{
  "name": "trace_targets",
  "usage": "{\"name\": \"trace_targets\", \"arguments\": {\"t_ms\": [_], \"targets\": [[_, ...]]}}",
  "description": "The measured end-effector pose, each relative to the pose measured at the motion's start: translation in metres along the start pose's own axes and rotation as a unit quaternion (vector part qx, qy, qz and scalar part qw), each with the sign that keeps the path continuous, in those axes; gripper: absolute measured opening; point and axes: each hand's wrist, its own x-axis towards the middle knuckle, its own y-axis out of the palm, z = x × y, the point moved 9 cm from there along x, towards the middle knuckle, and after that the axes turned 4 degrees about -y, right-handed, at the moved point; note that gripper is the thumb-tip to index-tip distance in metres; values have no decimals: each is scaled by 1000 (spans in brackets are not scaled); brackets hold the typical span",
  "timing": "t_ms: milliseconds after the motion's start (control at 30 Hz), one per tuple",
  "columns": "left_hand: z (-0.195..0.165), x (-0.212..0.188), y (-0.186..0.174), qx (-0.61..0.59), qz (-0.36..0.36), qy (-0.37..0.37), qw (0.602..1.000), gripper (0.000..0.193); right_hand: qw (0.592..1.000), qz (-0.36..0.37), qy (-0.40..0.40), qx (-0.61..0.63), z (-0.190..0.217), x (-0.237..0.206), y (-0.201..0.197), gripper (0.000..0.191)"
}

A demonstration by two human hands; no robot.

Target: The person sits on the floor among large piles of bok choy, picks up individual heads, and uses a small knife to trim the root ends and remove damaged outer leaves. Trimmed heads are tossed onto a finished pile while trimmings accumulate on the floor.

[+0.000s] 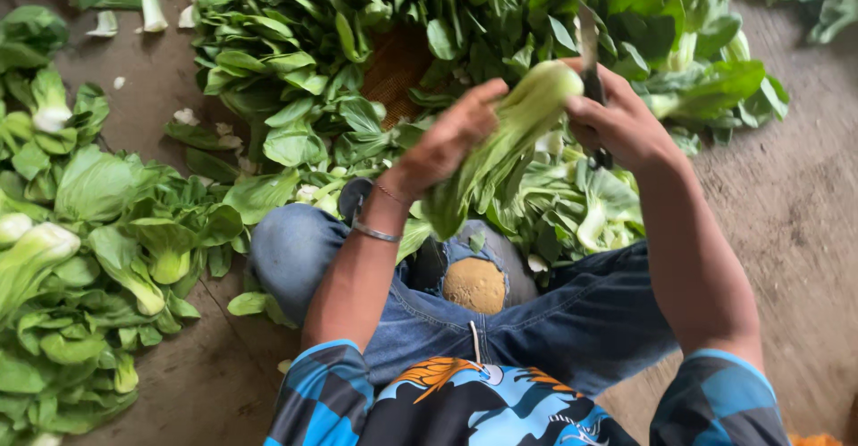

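Observation:
My left hand point(444, 140) grips a head of bok choy point(509, 133) by its pale green stalks, its leaves hanging down toward my lap. The cut base points up and to the right. My right hand point(621, 124) is closed around the dark handle of a knife point(588, 53), whose blade stands upright right beside the bok choy's base. A thin bracelet circles my left wrist. I sit with my knees bent, in blue jeans torn at one knee.
A large heap of bok choy point(357, 53) lies in front of me on the brown floor point(786, 196). A second pile point(80, 258) lies at my left. Loose leaves and pale trimmings are scattered near the far left.

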Motion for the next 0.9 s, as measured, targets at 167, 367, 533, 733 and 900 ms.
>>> {"name": "trace_targets", "arguments": {"t_ms": [167, 367, 533, 733, 900], "targets": [[31, 9, 15, 269, 9, -86, 959, 99, 969, -11, 14, -246, 7, -2, 0, 44], [44, 8, -27, 621, -176, -105, 756, 104, 851, -137, -2, -506, 9, 38, -56, 63], [96, 36, -6, 678, -126, -106, 716, 69, 878, -131, -3, -460, -19, 112, -69, 73], [170, 67, 78, 647, 56, -21, 760, 55, 738, 70, -74, -667, -28, 222, 156, 67], [154, 25, 31, 629, 71, -21, 774, 42, 859, 324, -264, -295, 65, 159, 426, 63]]}}
